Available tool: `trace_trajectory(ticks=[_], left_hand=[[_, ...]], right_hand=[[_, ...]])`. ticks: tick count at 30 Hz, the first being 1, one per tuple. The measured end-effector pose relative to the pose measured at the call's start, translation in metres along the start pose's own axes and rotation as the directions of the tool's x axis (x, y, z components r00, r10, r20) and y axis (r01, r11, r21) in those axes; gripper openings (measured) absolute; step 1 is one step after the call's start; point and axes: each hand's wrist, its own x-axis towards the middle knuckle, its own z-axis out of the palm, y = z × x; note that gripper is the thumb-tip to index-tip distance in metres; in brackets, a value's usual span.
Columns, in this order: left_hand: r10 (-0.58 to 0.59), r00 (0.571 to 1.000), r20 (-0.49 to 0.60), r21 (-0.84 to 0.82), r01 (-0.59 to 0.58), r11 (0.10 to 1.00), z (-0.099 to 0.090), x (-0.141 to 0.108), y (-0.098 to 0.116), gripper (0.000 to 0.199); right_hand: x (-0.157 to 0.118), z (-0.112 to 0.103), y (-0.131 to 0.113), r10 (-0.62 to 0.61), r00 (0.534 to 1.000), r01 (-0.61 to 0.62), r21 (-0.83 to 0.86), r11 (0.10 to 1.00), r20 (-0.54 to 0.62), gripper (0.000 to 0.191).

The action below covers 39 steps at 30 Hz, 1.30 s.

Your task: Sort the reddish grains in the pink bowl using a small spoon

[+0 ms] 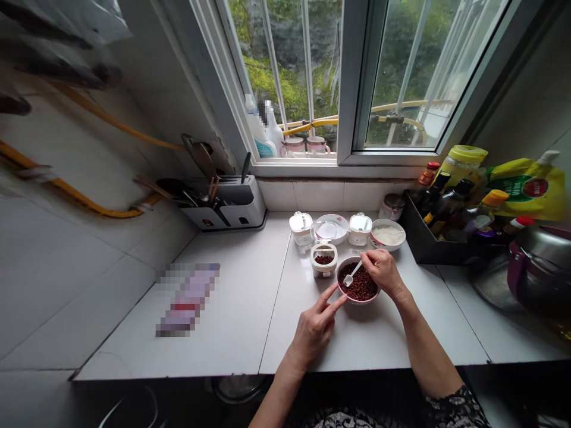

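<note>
A round bowl (359,302) full of small dark red-brown pieces, perhaps peppercorns, stands on the white counter. My right hand (381,270) is closed around the handle of a small white spoon (351,275), whose scoop lies over the pieces. With its index and middle fingers stretched out, my left hand (317,324) touches the bowl's near left rim; it holds nothing. Just left of the bowl stands a clear seasoning jar (324,270) with some of the same dark pieces inside. Its lid (328,232) appears tipped up at the back.
Behind are two lidded jars (301,229) (359,230), a bowl with white contents (387,235) and another white bowl (339,223). A dark bin of bottles (428,246) and a metal pot (499,279) stand right. A utensil holder (241,205) sits back left, a blurred purple item (191,303) nearer.
</note>
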Motion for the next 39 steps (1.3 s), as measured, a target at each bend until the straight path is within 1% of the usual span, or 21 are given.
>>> trace_trajectory(ticks=[5,8,12,16,19,23,34,39], left_hand=[[0.006,1.0,-0.006,-0.002,-0.006,1.0,0.0,0.0,0.0,0.07],[0.005,1.0,-0.012,-0.001,-0.005,1.0,0.0,0.0,0.0,0.069],[0.003,1.0,-0.004,-0.008,-0.003,1.0,0.0,0.0,0.0,0.07],[0.001,1.0,-0.007,-0.005,-0.001,1.0,0.0,0.0,0.0,0.069],[0.008,1.0,-0.014,0.003,-0.008,1.0,0.0,0.0,0.0,0.067],[0.02,1.0,-0.023,0.007,-0.02,1.0,0.0,0.001,0.001,0.067],[0.012,1.0,-0.018,-0.003,-0.012,1.0,0.0,0.001,0.001,0.071],[0.016,1.0,-0.024,0.0,-0.016,1.0,0.0,0.001,0.001,0.068]], right_hand=[[-0.003,0.005,0.001,-0.001,1.0,0.002,-0.025,1.0,0.019,0.049],[-0.003,0.008,-0.001,0.005,0.999,-0.005,-0.005,1.0,0.031,0.049],[-0.001,0.002,-0.003,0.068,0.996,-0.071,0.05,0.996,0.056,0.049],[0.0,-0.003,-0.003,0.122,0.992,-0.125,0.078,0.989,0.046,0.046],[0.001,-0.003,-0.004,0.103,0.994,-0.104,0.058,0.993,0.023,0.045],[0.001,-0.001,-0.004,0.079,0.997,-0.08,0.04,0.996,0.024,0.045],[0.0,-0.002,-0.002,0.107,0.994,-0.106,0.038,0.994,-0.013,0.048],[0.0,0.0,-0.001,0.11,0.994,-0.109,0.042,0.993,-0.015,0.049]])
